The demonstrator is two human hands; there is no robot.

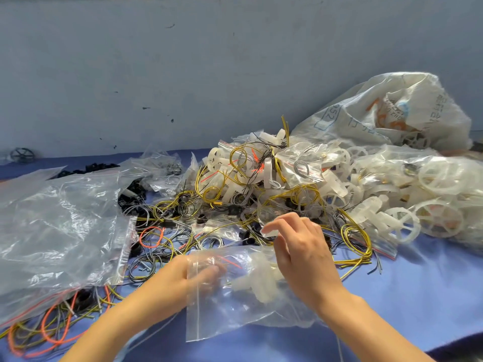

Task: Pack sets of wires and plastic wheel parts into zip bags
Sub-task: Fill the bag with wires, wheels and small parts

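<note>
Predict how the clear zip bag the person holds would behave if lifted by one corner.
Probably floppy: the zip bag is thin, creased film. It would likely sag toward the white wheel part inside. Its glossy surface may slip.

One left hand (180,279), one right hand (300,246), one woven sack (379,108), wires (167,205) beyond counting

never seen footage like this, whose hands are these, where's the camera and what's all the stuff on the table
No machine here: a person's two bare hands, filmed by one camera worn on the head, looking down. The left hand holds a zip bag with a white wheel part inside. The right hand pinches a small clear piece, too blurred to name. On the blue table lie loose wires, a heap of wheel parts, empty bags and a big sack.
</note>
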